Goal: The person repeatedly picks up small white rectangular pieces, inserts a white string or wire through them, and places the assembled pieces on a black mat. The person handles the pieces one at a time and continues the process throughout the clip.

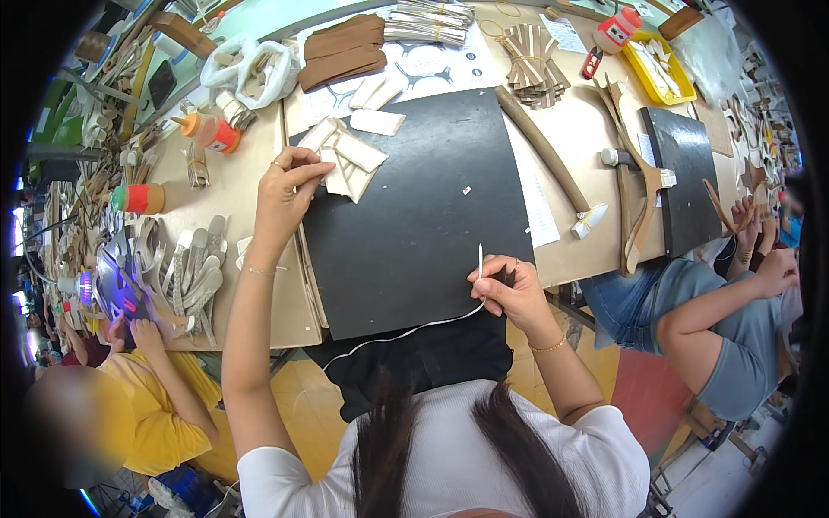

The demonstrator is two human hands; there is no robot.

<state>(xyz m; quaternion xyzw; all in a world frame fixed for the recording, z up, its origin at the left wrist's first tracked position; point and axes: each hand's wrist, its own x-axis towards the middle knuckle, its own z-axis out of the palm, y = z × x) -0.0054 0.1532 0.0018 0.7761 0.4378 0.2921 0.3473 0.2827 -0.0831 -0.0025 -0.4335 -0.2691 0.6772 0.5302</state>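
Your left hand (285,194) is up on the table, and its fingertips are pinched on one of the pale cream pieces (345,157) at the edge of the little pile. The pile sits on the top left corner of the big black board (414,216). Your right hand (509,293) is at the near edge of the board. Its fingers are closed on a thin white strip (480,259). The short end sticks up, and the long end hangs down off the board toward your lap.

To do this well, I think you should lift only one cream piece. Pinch it near the edge so the others stay flat. Keep the strip snug in your right hand, but do not squash it. Watch the long tail so it does not catch on the table edge. Bring the piece to the middle of the board, where there is room. The orange glue bottle (210,131) stands near your left hand, so do not bump it.
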